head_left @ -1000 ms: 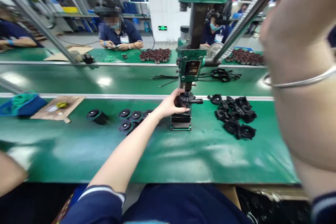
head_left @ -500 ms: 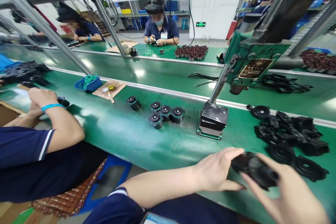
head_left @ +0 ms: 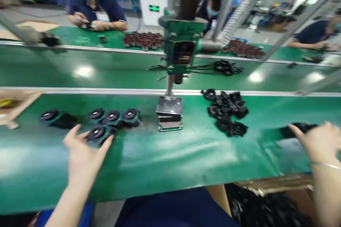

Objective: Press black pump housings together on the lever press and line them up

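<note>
My left hand (head_left: 84, 154) has its thumb and fingers round a black cylindrical housing (head_left: 98, 134) with a green ring on its rim. That housing stands in front of three similar housings (head_left: 113, 117) on the green bench; another housing (head_left: 57, 117) lies farther left, blurred. Out at the right, my right hand (head_left: 321, 143) is over a dark black part (head_left: 297, 130), its thumb against the part's top. Motion blur and the hand itself hide how its other fingers sit.
A green press (head_left: 183, 48) rises mid-bench behind a black block (head_left: 169, 107) on a base. Several black round covers (head_left: 225, 111) are piled right of it. Below the front edge is a box of black parts (head_left: 269, 205). Co-workers sit across, near red-brown wound parts (head_left: 144, 40).
The view has swung right. My hands, earlier together around a black cover, are now far apart: the left at the ringed housings, the right over a dark part at the far right.
</note>
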Available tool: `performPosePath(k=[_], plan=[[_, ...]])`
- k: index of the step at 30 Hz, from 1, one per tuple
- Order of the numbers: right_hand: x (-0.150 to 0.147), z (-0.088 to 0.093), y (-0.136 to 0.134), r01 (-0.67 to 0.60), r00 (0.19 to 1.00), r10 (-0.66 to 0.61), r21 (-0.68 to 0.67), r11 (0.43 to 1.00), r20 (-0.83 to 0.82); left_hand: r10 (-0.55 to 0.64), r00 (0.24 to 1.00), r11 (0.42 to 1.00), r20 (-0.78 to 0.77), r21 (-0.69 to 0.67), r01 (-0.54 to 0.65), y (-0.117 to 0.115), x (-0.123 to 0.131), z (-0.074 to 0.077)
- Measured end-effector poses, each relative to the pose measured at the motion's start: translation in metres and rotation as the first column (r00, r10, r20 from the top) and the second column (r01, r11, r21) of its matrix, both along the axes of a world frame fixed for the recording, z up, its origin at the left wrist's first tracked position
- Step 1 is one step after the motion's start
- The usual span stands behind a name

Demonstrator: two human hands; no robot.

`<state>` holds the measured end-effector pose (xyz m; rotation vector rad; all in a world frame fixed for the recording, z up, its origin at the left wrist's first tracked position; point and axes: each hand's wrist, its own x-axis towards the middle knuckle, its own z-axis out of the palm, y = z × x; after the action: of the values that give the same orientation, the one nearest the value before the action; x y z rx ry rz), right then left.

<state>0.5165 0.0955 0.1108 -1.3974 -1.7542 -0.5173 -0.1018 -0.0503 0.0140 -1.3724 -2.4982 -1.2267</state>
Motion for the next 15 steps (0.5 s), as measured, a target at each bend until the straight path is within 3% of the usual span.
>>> performPosePath(k=[2, 3, 4, 6, 8, 10, 13, 15], plan=[[0.010, -0.017, -0.007, 0.221, 0.975, -0.217, -0.078, 0.972, 0.054, 0.052, 0.997, 0.995, -0.054, -0.083, -0.056, -0.003, 0.014, 0.002], [0.005, -0.029, -0.011, 0.273, 0.961, -0.261, -0.155, 0.949, 0.094, 0.014, 0.993, 0.993, -0.117, -0.111, -0.028, -0.006, 0.023, 0.004], [-0.005, -0.043, -0.013, 0.270, 0.960, -0.242, -0.250, 0.930, 0.138, -0.072, 0.981, 0.990, -0.182, -0.133, 0.048, -0.009, 0.034, 0.005], [-0.037, -0.071, -0.017, 0.151, 0.980, -0.083, -0.402, 0.903, 0.182, -0.295, 0.913, 0.952, -0.282, -0.164, 0.257, -0.013, 0.058, 0.005], [-0.071, -0.097, -0.020, 0.057, 0.982, 0.037, -0.481, 0.875, 0.183, -0.488, 0.829, 0.872, -0.274, -0.188, 0.452, -0.011, 0.083, 0.003], [-0.094, -0.116, -0.025, 0.029, 0.983, 0.063, -0.486, 0.874, 0.173, -0.595, 0.778, 0.803, -0.201, -0.193, 0.564, -0.002, 0.104, 0.000], [-0.099, -0.128, -0.034, 0.018, 0.979, 0.079, -0.465, 0.885, 0.188, -0.689, 0.723, 0.718, -0.049, -0.178, 0.673, 0.017, 0.126, -0.002], [-0.087, -0.125, -0.042, 0.026, 0.974, 0.076, -0.439, 0.898, 0.215, -0.739, 0.672, 0.662, 0.046, -0.137, 0.737, 0.026, 0.134, -0.003]])
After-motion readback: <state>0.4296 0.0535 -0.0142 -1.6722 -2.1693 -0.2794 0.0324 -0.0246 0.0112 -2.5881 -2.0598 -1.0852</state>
